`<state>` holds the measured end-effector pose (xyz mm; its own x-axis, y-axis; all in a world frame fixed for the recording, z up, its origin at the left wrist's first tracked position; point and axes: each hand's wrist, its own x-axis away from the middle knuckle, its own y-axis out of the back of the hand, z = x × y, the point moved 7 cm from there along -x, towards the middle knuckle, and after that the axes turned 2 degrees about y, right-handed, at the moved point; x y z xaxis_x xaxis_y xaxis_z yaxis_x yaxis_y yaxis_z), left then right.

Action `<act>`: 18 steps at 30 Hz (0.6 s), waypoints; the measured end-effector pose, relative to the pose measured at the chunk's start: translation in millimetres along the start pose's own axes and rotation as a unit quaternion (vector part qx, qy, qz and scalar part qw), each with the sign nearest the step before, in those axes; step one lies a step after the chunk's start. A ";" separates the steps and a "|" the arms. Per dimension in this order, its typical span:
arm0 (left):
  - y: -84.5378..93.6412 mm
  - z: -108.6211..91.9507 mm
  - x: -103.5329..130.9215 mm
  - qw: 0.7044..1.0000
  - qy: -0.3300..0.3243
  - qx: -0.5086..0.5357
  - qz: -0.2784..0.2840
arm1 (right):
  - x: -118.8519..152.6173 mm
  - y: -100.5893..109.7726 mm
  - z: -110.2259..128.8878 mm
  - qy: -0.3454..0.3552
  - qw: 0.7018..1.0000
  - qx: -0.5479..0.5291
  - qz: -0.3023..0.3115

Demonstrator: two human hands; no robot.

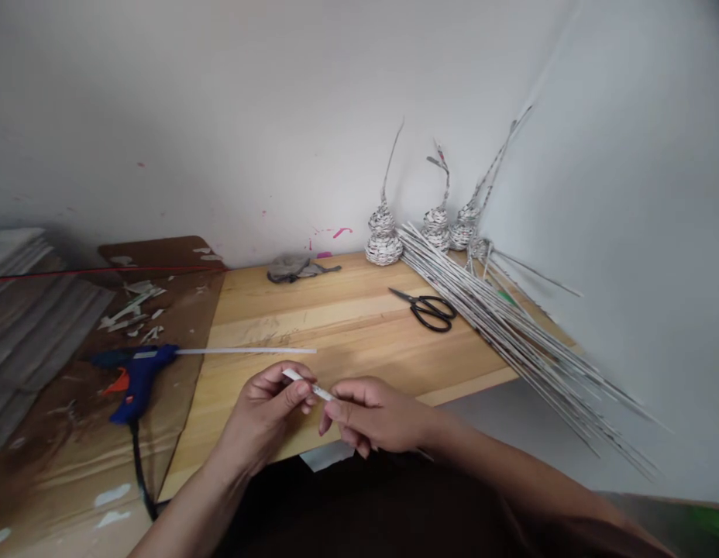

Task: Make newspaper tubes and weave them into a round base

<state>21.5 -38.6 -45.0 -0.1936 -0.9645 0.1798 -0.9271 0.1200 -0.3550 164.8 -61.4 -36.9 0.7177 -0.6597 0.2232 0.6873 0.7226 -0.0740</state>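
Observation:
A thin white rolled paper tube (323, 393) is pinched between my two hands, over the near edge of the wooden board. My left hand (272, 407) grips it close to its upper left end, thumb on top. Farther along the tube, my right hand (376, 415) holds it between thumb and fingers. A thin tip shows below my right wrist; whether it belongs to the same tube I cannot tell. Beyond my left hand lies a white glue stick (249, 351), its far end inside a blue hot glue gun (139, 380). Black-handled scissors (432, 310) rest beyond my right hand.
Many long paper tubes (499, 318) lie across the right side of the wooden board (336, 310), overhanging its edge. Several woven paper gourd shapes (383, 236) stand by the wall. A grey cloth (295, 268) lies at the back. Cardboard (179, 325) with paper scraps (132, 306) is left.

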 end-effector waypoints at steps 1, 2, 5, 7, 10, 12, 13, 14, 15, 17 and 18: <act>0.6 -2.1 -1.9 1.000 -0.006 -0.005 -0.011 | 1.0 3.4 4.3 0.011 0.999 0.037 -0.030; 0.6 -4.2 -3.4 1.000 -0.012 -0.013 -0.020 | 1.9 5.2 8.4 0.023 0.996 0.068 -0.049; -3.2 -8.2 -5.7 0.999 -0.021 -0.031 -0.025 | 2.5 6.3 16.4 0.049 0.989 0.123 -0.072; -5.8 -9.1 -6.1 0.999 -0.025 -0.032 -0.021 | 1.7 7.7 19.3 0.060 0.985 0.140 -0.086; -5.5 -8.1 -7.2 0.999 -0.029 -0.030 -0.017 | 0.3 9.4 21.6 0.071 0.981 0.154 -0.098; -3.0 -5.4 -8.6 0.999 -0.024 -0.034 -0.017 | -0.6 8.7 20.2 0.066 0.983 0.148 -0.089; -1.3 -4.0 -9.3 0.999 -0.022 -0.035 -0.019 | -0.9 8.3 18.8 0.061 0.985 0.140 -0.084; 0.7 -2.7 -9.9 0.999 -0.020 -0.037 -0.025 | -1.2 8.1 17.2 0.057 0.986 0.132 -0.078; 2.4 -1.6 -10.4 0.999 -0.019 -0.038 -0.030 | -1.4 8.1 15.5 0.054 0.988 0.122 -0.074; 4.5 -0.1 -10.8 0.998 -0.020 -0.038 -0.040 | -1.9 8.4 11.2 0.043 0.992 0.097 -0.064; 4.7 0.5 -10.9 0.998 -0.021 -0.038 -0.041 | -2.2 8.6 8.7 0.036 0.994 0.083 -0.059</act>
<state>19.4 -27.7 -49.1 -0.1042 -0.9805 0.1669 -0.9614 0.0563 -0.2694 168.2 -51.9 -29.6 0.6430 -0.7510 0.1504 0.7439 0.6591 0.1106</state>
